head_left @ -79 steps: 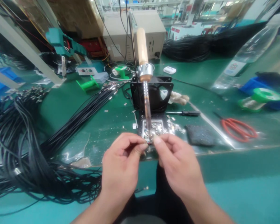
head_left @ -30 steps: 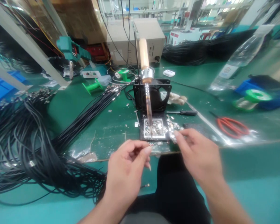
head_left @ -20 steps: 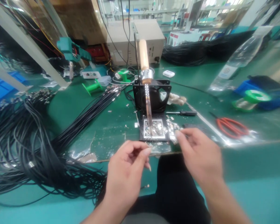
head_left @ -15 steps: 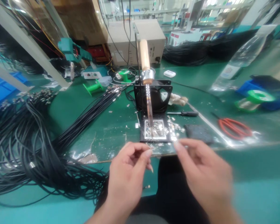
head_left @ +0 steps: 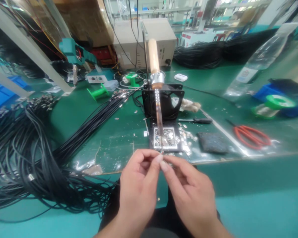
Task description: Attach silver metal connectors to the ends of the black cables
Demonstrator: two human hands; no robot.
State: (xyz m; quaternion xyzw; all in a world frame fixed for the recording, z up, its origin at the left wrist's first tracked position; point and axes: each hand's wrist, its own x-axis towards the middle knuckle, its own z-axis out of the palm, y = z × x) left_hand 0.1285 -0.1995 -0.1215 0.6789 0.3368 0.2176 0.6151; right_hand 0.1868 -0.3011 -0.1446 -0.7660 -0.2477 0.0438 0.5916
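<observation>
My left hand (head_left: 141, 178) and my right hand (head_left: 191, 185) meet fingertip to fingertip at the bench's front edge. Both are closed in a pinch; what lies between the fingertips is too small and covered to make out. Just beyond them, a soldering iron (head_left: 158, 112) with a wooden handle points tip down over a white-rimmed tray (head_left: 175, 145) of small metal pieces. Several small silvery pieces (head_left: 186, 140) lie scattered right of the tray. Behind the iron stands a black fan frame (head_left: 175, 114).
Bundles of black cable (head_left: 49, 158) spread over the left side and hang past the edge. Toward the right lie a screwdriver (head_left: 202, 121), a dark pad (head_left: 212, 142), red-handled pliers (head_left: 253, 136), a green solder spool (head_left: 275, 105) and a plastic bottle (head_left: 260, 59). A beige box (head_left: 129, 43) stands behind.
My right hand has moved left from beside the scattered pieces, and its fingertips now touch those of my left hand. My left hand has hardly moved.
</observation>
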